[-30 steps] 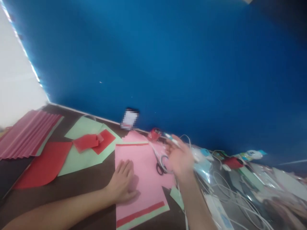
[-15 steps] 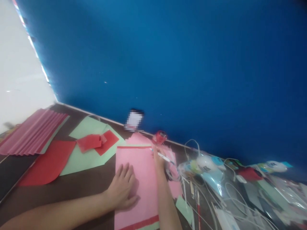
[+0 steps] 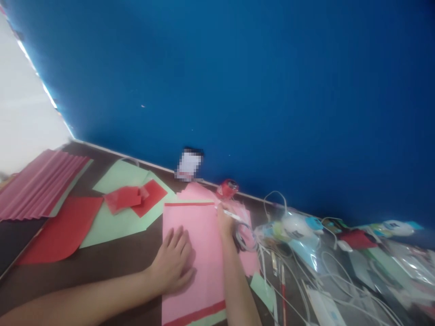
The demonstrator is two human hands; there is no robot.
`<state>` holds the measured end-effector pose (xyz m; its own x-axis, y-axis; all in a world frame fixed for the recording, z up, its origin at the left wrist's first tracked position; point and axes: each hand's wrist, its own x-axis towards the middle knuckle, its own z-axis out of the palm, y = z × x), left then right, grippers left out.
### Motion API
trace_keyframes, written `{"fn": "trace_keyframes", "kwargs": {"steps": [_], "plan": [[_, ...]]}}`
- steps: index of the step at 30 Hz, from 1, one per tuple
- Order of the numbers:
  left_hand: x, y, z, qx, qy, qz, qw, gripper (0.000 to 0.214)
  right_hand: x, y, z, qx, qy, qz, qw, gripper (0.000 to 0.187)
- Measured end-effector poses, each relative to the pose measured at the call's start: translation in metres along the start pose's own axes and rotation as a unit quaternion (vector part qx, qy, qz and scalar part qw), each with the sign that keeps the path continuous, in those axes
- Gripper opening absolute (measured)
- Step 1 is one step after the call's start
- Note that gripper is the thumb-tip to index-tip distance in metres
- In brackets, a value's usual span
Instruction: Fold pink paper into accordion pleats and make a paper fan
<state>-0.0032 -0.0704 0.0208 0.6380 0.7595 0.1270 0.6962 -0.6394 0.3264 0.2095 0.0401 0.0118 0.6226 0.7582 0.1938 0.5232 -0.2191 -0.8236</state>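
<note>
My left hand (image 3: 175, 260) lies flat with fingers spread on a pink paper sheet (image 3: 200, 285) that has red and pale green bands at its top and bottom ends. By the sheet's upper right corner, my right hand (image 3: 224, 219) is closed around a white pen (image 3: 233, 214), which slants with one end toward the sheet's edge. The forearm covers part of the sheet's right side. Whether the pen touches the paper is too blurred to tell. Just beyond that hand sits a small red object (image 3: 227, 189).
Green paper (image 3: 115, 231), red paper (image 3: 64, 231) and a pleated pink paper (image 3: 41, 185) lie to the left. White cables (image 3: 335, 271), plastic packages (image 3: 299, 226) and a red pencil-like stick (image 3: 283, 290) crowd the right. A blue wall (image 3: 238, 90) rises behind the table.
The view has shifted slightly, so the table's things appear a little higher. My left hand stays on the pink sheet; the pen has moved very slightly right along its top corner.
</note>
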Motion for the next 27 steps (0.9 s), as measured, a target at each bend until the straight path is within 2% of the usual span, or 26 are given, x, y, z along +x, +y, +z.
{"fn": "trace_keyframes", "kwargs": {"steps": [6, 10, 16, 20, 24, 27], "plan": [[0.000, 0.001, -0.005, 0.002, -0.011, -0.001, 1.000, 0.051, -0.001, 0.000, -0.004, 0.043, 0.016, -0.003, 0.999, 0.029], [0.000, 0.001, -0.004, 0.004, -0.008, -0.002, 1.000, 0.051, -0.003, 0.000, -0.006, 0.094, 0.000, 0.000, 0.996, 0.035], [0.000, 0.000, -0.003, 0.013, -0.007, -0.002, 1.000, 0.053, -0.005, -0.011, -0.007, 0.043, -0.026, -0.016, 0.999, 0.040], [0.000, 0.000, -0.003, 0.014, -0.010, -0.003, 1.000, 0.052, -0.005, -0.013, -0.004, 0.003, -0.027, -0.033, 0.999, 0.038], [0.000, 0.000, -0.003, 0.012, 0.002, -0.003, 1.000, 0.052, -0.005, -0.010, -0.003, 0.011, -0.023, -0.035, 0.999, 0.034], [0.000, 0.000, -0.004, 0.012, -0.002, -0.003, 1.000, 0.052, -0.007, -0.009, -0.006, 0.063, -0.005, -0.025, 0.998, 0.032]]}}
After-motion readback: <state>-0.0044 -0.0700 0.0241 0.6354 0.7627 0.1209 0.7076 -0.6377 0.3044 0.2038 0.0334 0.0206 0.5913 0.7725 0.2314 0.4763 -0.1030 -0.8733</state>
